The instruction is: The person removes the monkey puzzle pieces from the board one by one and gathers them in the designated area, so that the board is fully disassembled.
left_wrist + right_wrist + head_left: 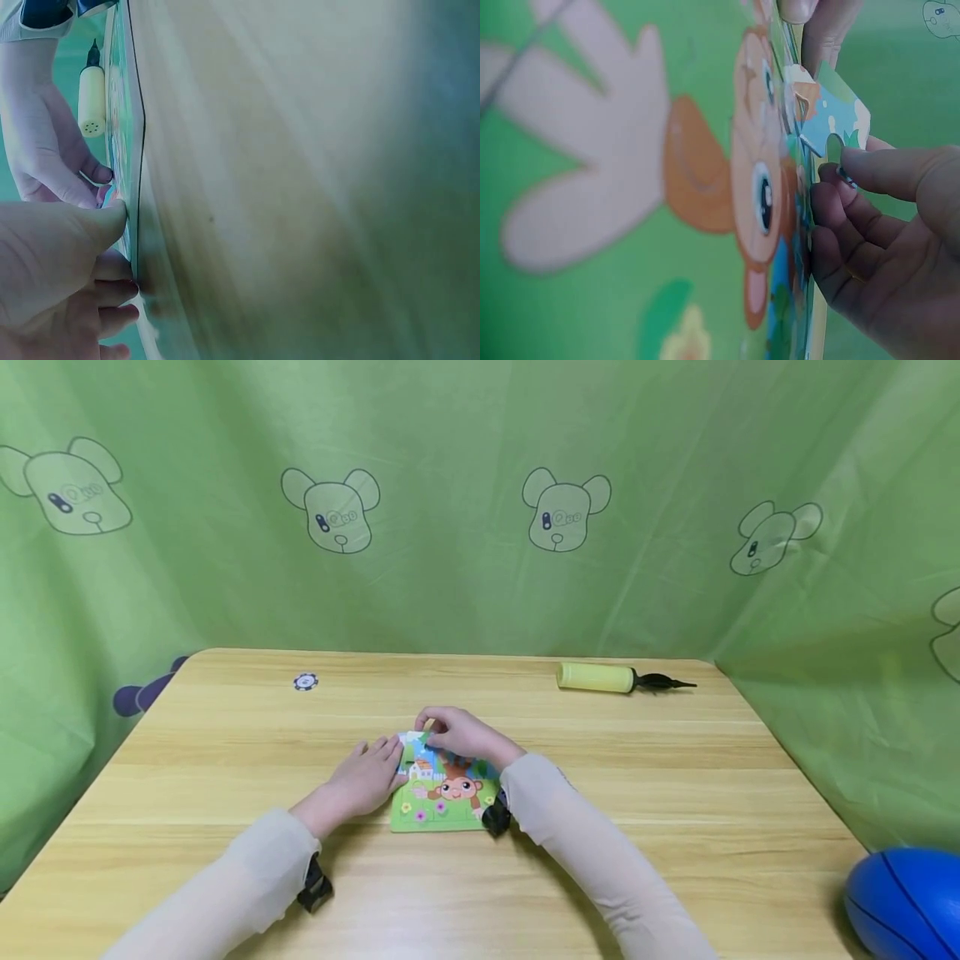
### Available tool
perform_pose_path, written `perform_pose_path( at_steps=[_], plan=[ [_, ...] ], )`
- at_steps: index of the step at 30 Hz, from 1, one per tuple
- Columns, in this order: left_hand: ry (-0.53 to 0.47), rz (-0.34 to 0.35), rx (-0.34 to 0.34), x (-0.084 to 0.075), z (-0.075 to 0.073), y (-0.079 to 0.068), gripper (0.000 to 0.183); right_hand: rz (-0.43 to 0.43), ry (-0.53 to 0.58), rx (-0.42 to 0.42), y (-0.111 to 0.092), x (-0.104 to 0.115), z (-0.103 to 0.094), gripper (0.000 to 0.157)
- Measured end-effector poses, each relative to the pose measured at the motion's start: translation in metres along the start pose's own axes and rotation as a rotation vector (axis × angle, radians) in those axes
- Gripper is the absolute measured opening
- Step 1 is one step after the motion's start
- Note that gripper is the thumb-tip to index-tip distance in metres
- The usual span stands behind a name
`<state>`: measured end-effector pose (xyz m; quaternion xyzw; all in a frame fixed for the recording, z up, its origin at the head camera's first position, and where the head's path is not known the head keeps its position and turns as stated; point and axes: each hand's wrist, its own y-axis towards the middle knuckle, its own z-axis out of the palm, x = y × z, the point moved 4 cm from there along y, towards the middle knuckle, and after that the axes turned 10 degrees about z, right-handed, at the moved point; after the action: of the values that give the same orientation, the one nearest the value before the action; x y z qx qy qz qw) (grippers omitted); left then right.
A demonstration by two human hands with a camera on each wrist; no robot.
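A jigsaw puzzle (442, 819) with a cartoon monkey, house and flowers lies flat on the wooden table. My right hand (467, 734) is over its far edge. Between thumb and fingers it pinches a blue, white and green puzzle piece (842, 109), tilted up from the puzzle in the right wrist view. At the puzzle's left edge rests my left hand (363, 779), fingers extended. Its thumb (111, 223) lies on the puzzle's face in the left wrist view, the fingertips right at the edge.
A yellow hand pump (596, 677) with a black nozzle lies at the back right of the table. A poker chip (305, 682) lies at the back left. The blue ball (907, 902) sits at the near right corner. A green curtain (450, 593) surrounds the table.
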<state>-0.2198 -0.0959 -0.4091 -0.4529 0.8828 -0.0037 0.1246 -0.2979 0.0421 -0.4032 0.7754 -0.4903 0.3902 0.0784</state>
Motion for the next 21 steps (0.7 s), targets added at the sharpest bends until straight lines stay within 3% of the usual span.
perform_pose_path(
  at_steps=[6, 13, 21],
  plan=[
    [-0.003, 0.002, -0.008, 0.0, -0.001, 0.001, 0.06, 0.029, 0.103, -0.002, -0.002, -0.003, -0.004, 0.003],
    [0.003, 0.01, 0.0, 0.001, 0.0, 0.003, 0.063, 0.041, 0.28, -0.011, -0.011, -0.013, -0.025, 0.008],
    [0.002, 0.021, 0.0, 0.0, -0.001, 0.001, 0.066, 0.083, 0.281, -0.094, -0.043, -0.043, -0.063, 0.013]
  ],
)
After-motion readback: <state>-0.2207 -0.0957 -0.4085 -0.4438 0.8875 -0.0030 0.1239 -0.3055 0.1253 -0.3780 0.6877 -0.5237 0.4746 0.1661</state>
